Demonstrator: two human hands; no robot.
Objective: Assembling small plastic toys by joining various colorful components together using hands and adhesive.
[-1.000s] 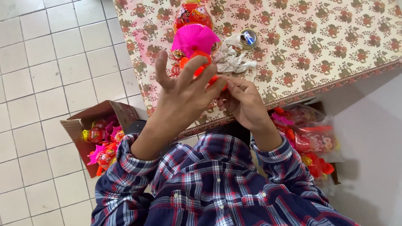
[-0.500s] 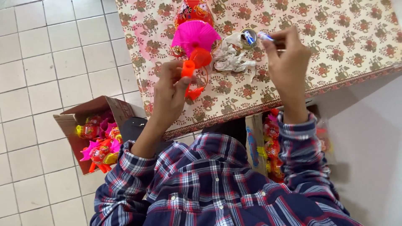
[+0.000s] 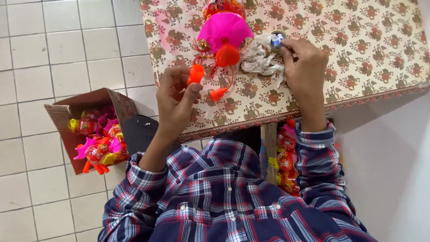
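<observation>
My left hand [image 3: 177, 101] pinches a small orange plastic tube [image 3: 195, 74] over the near edge of the table. Beyond it lies a toy lantern with a pink pleated fan [image 3: 224, 28], a red cap and orange tassel ends [image 3: 218, 93]. My right hand [image 3: 305, 71] reaches onto the table and its fingertips touch a small round blue and silver thing [image 3: 277, 40] beside a crumpled white rag [image 3: 260, 59]. Whether it grips that thing I cannot tell.
The table [image 3: 367, 49] wears a floral patterned cloth. An open cardboard box [image 3: 67, 114] of red, pink and yellow toy lanterns [image 3: 98, 145] stands on the white tiled floor at my left. More packed red lanterns [image 3: 286, 161] sit under the table at my right.
My right hand left the orange part, swung out to the right and now rests by the small round thing. My left hand stays with the orange tube, lower and nearer the table edge.
</observation>
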